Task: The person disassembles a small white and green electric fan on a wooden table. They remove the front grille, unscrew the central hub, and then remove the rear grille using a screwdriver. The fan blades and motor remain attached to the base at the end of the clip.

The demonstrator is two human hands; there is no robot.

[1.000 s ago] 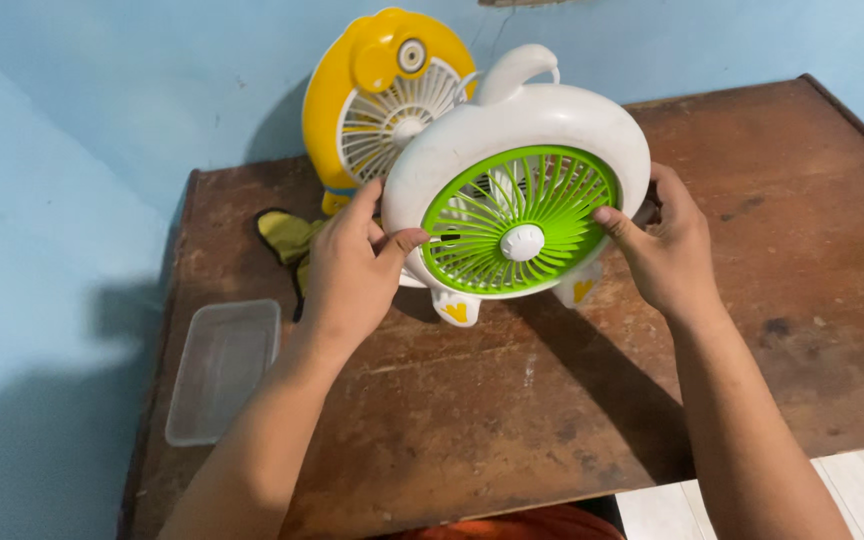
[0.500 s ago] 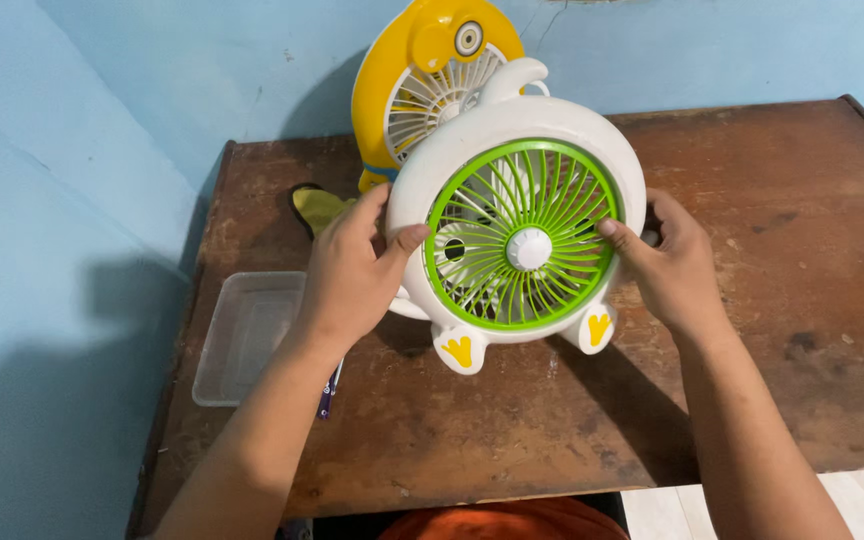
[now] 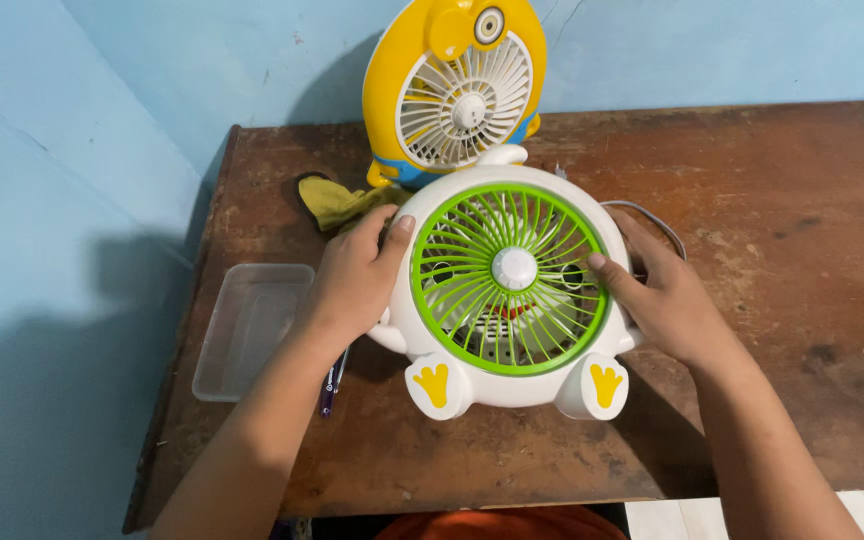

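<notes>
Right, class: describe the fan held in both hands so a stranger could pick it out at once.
On the brown wooden table against the blue wall, two small fans sit near the back left. The nearer one, the white fan, lies face up between the left hand and right hand. Unlike the upright yellow fan behind it, it has a green grille and yellow-footed white legs.

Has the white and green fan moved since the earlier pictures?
Yes. The white and green fan has come down and tipped grille-up, clear of the yellow fan it overlapped before.
</notes>
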